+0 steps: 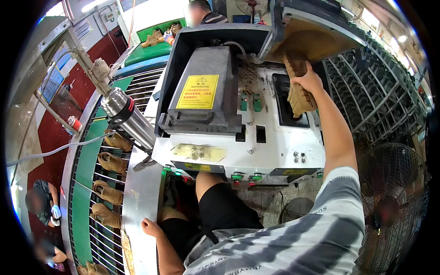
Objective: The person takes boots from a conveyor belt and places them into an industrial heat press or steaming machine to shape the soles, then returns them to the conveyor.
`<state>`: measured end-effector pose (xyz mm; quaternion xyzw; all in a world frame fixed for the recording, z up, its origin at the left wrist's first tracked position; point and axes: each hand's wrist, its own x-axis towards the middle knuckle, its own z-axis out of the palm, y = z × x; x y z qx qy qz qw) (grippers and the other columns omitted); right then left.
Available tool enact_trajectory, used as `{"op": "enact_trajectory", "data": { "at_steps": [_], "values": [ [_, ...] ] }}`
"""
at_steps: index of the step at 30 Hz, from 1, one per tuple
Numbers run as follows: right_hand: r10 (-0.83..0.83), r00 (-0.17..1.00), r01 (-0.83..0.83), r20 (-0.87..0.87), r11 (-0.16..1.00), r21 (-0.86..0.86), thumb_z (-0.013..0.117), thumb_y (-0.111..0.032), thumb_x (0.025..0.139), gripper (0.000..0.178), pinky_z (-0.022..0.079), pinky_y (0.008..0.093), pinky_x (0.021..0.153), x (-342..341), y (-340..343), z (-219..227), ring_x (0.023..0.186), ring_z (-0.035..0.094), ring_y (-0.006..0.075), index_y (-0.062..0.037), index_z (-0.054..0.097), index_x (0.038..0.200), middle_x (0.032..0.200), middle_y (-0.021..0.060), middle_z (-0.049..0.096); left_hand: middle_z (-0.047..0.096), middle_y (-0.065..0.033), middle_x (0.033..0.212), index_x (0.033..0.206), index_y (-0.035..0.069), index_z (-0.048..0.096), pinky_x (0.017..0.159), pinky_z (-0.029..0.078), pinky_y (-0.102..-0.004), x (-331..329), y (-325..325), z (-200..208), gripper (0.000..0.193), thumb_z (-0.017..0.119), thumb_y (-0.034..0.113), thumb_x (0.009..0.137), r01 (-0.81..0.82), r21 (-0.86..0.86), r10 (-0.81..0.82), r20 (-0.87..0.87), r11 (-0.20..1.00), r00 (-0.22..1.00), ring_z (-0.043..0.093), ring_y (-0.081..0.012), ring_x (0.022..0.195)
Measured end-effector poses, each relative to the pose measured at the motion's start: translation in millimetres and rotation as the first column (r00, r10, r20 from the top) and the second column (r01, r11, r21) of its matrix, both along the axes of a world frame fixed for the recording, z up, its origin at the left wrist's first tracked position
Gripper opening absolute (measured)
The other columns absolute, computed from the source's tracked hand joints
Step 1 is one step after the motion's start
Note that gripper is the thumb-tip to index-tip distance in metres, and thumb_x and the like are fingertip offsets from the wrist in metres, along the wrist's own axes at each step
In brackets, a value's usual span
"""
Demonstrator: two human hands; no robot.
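Observation:
My right hand [310, 82] is closed around a tan shoe [300, 101], its arm stretched out to the far right. The shoe hangs over a black recessed station [280, 112] in the white machine top, below a raised lid [316, 34] with a brown-stained inside. Part of the shoe is hidden by my fingers. Curled into a loose fist, my left hand [150, 227] rests at the edge of a metal ledge [142, 197], with nothing visible in it. A grey metal box with a yellow warning label [198, 91] covers the machine's left station.
Several tan shoes [107, 192] stand on a roller conveyor [98, 160] at the left. A steel flask [126, 114] stands on the ledge. At right are a rack [376, 87] and a floor fan [387, 211]. Other people [43, 201] are at the left and the back.

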<state>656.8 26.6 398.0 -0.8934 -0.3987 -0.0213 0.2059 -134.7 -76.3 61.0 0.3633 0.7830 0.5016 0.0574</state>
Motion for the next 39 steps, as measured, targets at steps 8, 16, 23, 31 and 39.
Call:
{"op": "enact_trajectory", "data": {
  "at_steps": [8,16,23,31,39],
  "values": [
    [-0.102,0.983,0.068,-0.15,0.974,-0.214,0.078,-0.048,0.053,0.12,0.042,0.0403,0.102,15,38,-57,0.124,0.053,0.0362,-0.0036,0.023,0.149,0.138,0.0257,0.049,0.049,-0.0067,0.064,0.071,-0.001,0.052,0.05,0.043,-0.0326,-10,10,-1,0.031,0.055,0.021,0.093,-0.006,-0.015,0.011,0.399,1.0,0.917,0.043,-0.0152,0.054],
    [-0.172,0.982,0.148,-0.079,0.959,-0.242,0.067,-0.062,0.071,0.103,0.042,0.039,0.103,-10,13,-76,0.13,0.048,0.0308,-0.0081,0.029,0.149,0.138,0.022,0.05,0.05,-0.006,0.063,0.071,-0.001,0.053,0.056,0.044,-0.035,16,15,5,0.029,0.053,0.02,0.091,0.039,-0.105,-0.031,0.077,0.994,0.997,0.048,-0.0182,0.059],
    [0.102,0.959,-0.228,0.263,0.828,0.511,0.067,-0.016,0.087,0.027,0.046,0.04,0.087,-86,-140,-123,0.102,0.058,0.0355,0.0022,0.063,0.106,0.107,0.018,0.062,0.065,-0.008,0.076,0.083,-0.002,0.067,0.068,0.049,-0.0314,181,9,33,0.018,0.061,0.014,0.087,0.799,-0.131,-0.694,0.426,0.587,0.58,0.06,-0.0156,0.071],
    [0.202,0.319,0.932,-0.926,0.11,0.345,0.053,-0.031,0.093,0.028,0.039,0.0323,0.061,-92,-328,-244,0.064,0.044,0.0169,-0.0103,0.042,0.079,0.07,0.0011,0.044,0.065,-0.021,0.082,0.091,0.0,0.066,0.071,0.049,-0.0419,397,-17,81,0.026,0.054,0.023,0.092,0.927,-0.181,-0.908,0.333,-0.328,-0.256,0.064,-0.0369,0.078],
    [-0.073,0.774,0.113,-0.629,0.993,0.024,0.059,-0.034,0.087,0.03,0.045,0.0365,0.063,-134,-334,-288,0.07,0.059,0.0231,-0.0049,0.063,0.079,0.079,0.0097,0.063,0.068,-0.0167,0.078,0.088,0.003,0.07,0.069,0.051,-0.04,317,6,120,0.023,0.057,0.022,0.089,0.997,-0.027,-0.984,0.165,-0.068,-0.063,0.066,-0.0302,0.074]
  ]
}}
